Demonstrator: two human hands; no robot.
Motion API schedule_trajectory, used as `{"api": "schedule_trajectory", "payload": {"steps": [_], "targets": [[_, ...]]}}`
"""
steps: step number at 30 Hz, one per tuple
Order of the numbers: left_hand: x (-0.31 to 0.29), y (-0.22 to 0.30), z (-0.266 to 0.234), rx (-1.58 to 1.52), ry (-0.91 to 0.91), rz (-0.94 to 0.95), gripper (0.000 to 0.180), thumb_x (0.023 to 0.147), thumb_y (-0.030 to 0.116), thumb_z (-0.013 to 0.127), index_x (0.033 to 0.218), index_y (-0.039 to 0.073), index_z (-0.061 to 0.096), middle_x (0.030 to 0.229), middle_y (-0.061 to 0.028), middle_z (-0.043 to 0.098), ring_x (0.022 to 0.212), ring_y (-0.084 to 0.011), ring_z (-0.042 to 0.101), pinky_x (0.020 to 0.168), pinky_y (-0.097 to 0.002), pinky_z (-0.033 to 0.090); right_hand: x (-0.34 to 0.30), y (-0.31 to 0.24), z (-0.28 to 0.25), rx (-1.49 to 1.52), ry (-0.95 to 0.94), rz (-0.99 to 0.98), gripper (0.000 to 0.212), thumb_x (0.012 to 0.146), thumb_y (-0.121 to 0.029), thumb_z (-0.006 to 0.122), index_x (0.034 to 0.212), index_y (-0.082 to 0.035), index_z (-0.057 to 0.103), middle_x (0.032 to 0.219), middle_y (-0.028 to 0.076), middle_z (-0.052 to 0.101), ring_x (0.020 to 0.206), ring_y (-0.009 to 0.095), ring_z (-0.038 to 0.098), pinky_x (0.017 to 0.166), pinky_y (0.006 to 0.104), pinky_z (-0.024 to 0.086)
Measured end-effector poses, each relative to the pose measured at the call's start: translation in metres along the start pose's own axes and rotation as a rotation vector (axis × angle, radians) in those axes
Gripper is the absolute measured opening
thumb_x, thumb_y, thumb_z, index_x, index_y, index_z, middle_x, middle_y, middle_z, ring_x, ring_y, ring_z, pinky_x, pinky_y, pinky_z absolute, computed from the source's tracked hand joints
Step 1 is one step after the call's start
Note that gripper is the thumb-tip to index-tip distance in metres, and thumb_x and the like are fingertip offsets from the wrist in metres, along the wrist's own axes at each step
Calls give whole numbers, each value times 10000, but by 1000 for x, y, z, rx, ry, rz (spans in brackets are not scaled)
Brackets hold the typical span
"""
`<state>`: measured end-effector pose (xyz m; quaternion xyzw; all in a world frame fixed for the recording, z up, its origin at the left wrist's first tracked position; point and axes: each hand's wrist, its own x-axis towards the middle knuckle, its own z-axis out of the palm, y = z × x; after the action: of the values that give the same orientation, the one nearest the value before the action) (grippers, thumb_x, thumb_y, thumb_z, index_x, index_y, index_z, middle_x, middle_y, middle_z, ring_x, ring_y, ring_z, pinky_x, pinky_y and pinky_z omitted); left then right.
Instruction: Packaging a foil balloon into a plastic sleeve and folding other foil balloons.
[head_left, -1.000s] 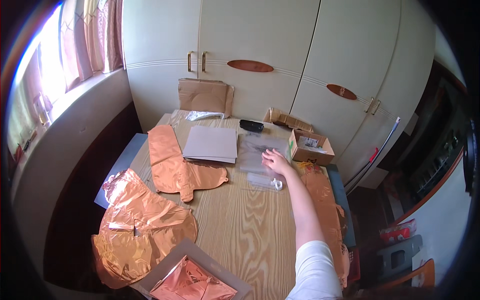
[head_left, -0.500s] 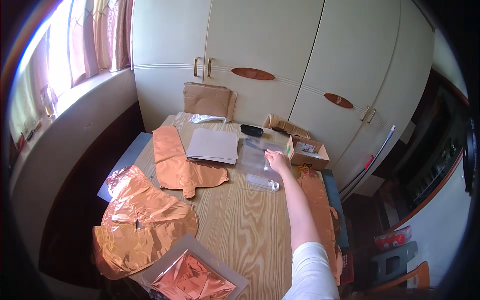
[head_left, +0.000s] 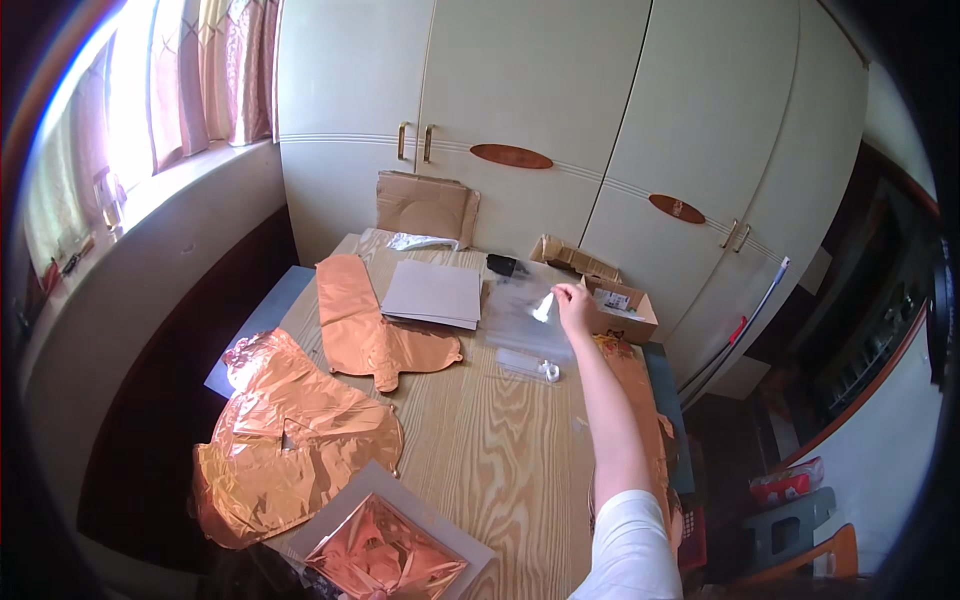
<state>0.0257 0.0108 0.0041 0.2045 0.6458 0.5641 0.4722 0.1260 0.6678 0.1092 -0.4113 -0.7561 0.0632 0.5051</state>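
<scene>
My right hand (head_left: 573,308) reaches out over the far right of the table, fingers pinched on a clear plastic bag (head_left: 520,318) whose edge catches a bright white glint. At the bottom edge, the tip of my left thumb (head_left: 378,595) shows against a square of folded rose-gold foil (head_left: 390,550) lying on a grey card (head_left: 455,525); the rest of that hand is hidden. Just nearer than the bag are a clear plastic strip (head_left: 518,362) and a small white roll (head_left: 549,371).
Two unfolded rose-gold foil balloons (head_left: 300,440) spread over the table's left side. A stack of grey cards (head_left: 432,290), a black object (head_left: 502,265) and a cardboard box (head_left: 625,320) stand farther back. More foil (head_left: 640,400) lies along the right edge. Cupboards (head_left: 530,80) rise behind.
My right hand has shifted a little right and up, pulling the clear bag, which now partly overlaps the black object. A bright glint appears by the fingers. The view has shifted slightly.
</scene>
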Motion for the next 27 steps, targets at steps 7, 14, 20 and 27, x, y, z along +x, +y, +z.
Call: {"api": "schedule_trajectory", "payload": {"steps": [7,14,20,27], "targets": [[-27,36,6,-30,52,91,524,844,310,741,1292,100,569,952,-79,627,804,-255,629,634,-365,508,-87,-138,-115,0,-410,-126,271,854,-171,668,1121,-188,623,800,58,637,718,251,650,595,379,510],[-20,9,9,-546,37,154,334,927,63,541,1246,-31,518,1177,-127,621,1043,-216,622,930,-359,492,-259,-183,-165,-83,-725,-465,173,866,-233,637,1033,-213,678,824,31,594,743,223,641,608,356,540],[-36,4,19,-378,202,237,187,950,86,557,1054,-58,617,928,-67,666,781,-110,608,688,-244,480,-315,-201,-172,-115,-782,-479,398,861,-343,657,1131,-52,667,931,40,578,947,213,567,800,361,506],[-37,-15,18,-430,226,225,222,964,115,547,1048,-80,614,971,-87,667,827,-105,607,739,-254,489,-335,-205,-172,-113,-771,-505,455,870,-352,657,1177,-18,629,974,76,583,939,252,569,816,370,502]]}}
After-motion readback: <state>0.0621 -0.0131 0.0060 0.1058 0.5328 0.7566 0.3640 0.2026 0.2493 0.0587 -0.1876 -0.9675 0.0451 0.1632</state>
